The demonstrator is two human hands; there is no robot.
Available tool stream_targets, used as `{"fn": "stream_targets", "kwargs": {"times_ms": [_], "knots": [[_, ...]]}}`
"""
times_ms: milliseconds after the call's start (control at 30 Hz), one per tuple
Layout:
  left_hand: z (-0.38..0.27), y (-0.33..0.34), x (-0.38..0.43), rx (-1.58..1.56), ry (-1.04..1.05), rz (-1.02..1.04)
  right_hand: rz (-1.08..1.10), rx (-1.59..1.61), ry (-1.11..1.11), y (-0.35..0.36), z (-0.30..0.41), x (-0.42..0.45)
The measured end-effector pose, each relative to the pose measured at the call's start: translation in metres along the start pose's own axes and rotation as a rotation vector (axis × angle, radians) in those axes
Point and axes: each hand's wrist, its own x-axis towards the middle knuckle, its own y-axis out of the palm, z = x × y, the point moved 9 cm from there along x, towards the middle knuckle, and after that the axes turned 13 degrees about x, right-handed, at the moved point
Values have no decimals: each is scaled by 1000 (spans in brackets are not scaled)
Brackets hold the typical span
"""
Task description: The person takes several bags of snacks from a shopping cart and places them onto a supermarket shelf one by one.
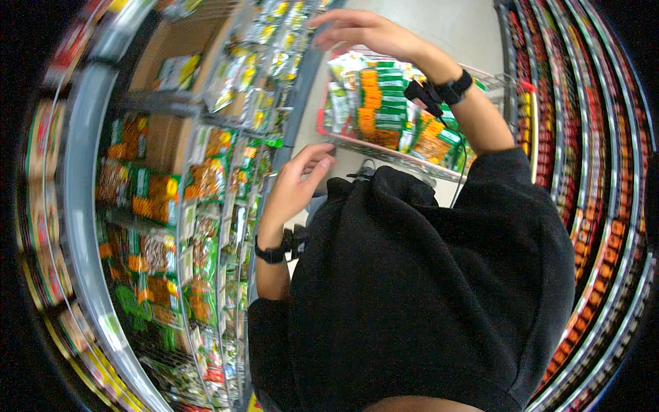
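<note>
My right hand point(368, 33) reaches forward above the far part of a shopping cart, its fingers spread and holding nothing. The cart point(391, 151) has a wire basket with a pinkish-red rim and is loaded with several green-and-orange plastic food packages point(381, 103). My left hand point(301, 177) hovers between the cart's near corner and the shelving on the left. Its fingers are loosely bent, with nothing visible in them. Both wrists wear black straps with small devices; a cable runs from the right wrist device point(427, 100).
Shelving point(188, 226) along my left carries packaged foods point(211, 177) and open cardboard boxes point(180, 46). On the right, a long shelf unit point(582, 216) holds rows of small red and orange items. Pale floor point(448, 20) shows beyond the cart. My shoe point(368, 167) is near the cart.
</note>
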Motion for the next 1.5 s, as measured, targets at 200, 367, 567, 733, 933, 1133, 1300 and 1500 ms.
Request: {"fn": "stream_targets", "kwargs": {"times_ms": [200,367,567,733,933,1133,1300,1500], "knots": [[128,128,96,481,-28,284,-512,-233,340,-130,-167,-210],[119,178,134,915,47,192,-441,-638,646,-129,-252,-326],[93,257,166,809,278,375,-548,-620,478,-123,-275,-377],[81,319,185,879,338,415,-570,-594,571,-119,-290,-378],[81,355,195,961,306,487,-439,-537,476,-101,-293,-386],[77,352,187,898,442,528,-464,-425,383,-102,-256,-397],[85,353,180,838,430,618,-639,-504,334,-138,-240,-383],[89,359,157,686,412,922,-725,-858,244,-157,-248,-342]]}}
